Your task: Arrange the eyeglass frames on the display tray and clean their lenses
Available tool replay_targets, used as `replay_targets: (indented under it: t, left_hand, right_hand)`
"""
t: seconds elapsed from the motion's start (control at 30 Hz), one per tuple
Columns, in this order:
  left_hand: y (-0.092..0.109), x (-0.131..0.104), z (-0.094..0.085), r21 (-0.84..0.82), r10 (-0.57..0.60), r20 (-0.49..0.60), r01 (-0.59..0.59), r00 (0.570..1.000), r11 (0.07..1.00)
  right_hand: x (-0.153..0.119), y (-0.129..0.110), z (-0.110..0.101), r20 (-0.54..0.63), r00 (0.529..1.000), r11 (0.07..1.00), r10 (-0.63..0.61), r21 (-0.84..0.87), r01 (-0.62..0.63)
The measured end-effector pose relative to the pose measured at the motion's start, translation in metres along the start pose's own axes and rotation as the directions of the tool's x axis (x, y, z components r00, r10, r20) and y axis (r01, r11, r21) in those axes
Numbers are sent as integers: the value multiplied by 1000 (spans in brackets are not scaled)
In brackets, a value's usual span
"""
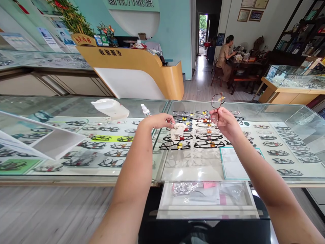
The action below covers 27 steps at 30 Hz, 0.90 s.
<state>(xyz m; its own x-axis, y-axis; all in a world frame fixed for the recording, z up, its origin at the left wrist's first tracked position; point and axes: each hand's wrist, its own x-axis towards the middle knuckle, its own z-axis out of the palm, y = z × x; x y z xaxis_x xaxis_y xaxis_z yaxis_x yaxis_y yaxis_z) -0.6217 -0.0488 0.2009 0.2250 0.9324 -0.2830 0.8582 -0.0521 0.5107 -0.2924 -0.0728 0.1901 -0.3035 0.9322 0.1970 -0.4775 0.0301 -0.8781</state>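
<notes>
My right hand [226, 122] is closed around a pair of eyeglasses [218, 100], lifted above the glass counter with one lens standing up past the fingers. A yellow tag shows on that lens. To the left, my left hand [161, 121] pinches a crumpled beige cloth [178, 131] low over the frames. Rows of eyeglasses [208, 144], several with coloured stickers, lie around and below the hands. A small white bottle [145, 110] stands just behind my left wrist.
Across the glass display counter [189, 169] are a translucent white container [111, 109], an open white box [57, 144] and a teal-edged sheet [235, 164]. Beneath the front edge, a drawer [207, 208] juts out with plastic bags. A seated person [225, 57] is at a far table.
</notes>
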Motion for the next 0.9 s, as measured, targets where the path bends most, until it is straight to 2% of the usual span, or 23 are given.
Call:
replay_targets:
  t: [0.1,0.23,0.37,0.47,0.57,0.7,0.77,0.9]
  left_hand:
    - [2,1,2,-85,-27,-62,22,998,996]
    - [9,4,6,-284,-87,-268,8,959,959]
    - [24,4,10,-565,-152,-386,-103,910,819]
    - [39,0,11,-631,-111,-443,-221,889,743]
    - [54,-6,16,-690,-52,-461,-320,886,650]
    - [73,-15,25,-770,8,-430,-372,903,519]
    - [79,-18,29,-790,40,-407,-373,913,487]
    - [85,-18,35,-788,72,-395,-378,916,486]
  right_hand:
    - [0,0,0,4,1000,1000,-4,3,4]
    - [0,0,-1,4,1000,1000,-2,1,2]
    - [1,2,0,4,1000,999,11,34,-11]
    - [0,3,2,8,1000,998,23,64,-24]
    - [-2,5,5,10,999,997,30,68,-31]
    - [-3,7,8,8,1000,995,28,92,-29]
    - [-3,8,9,8,999,990,46,130,-47]
    - [-4,7,10,48,991,979,121,161,-128]
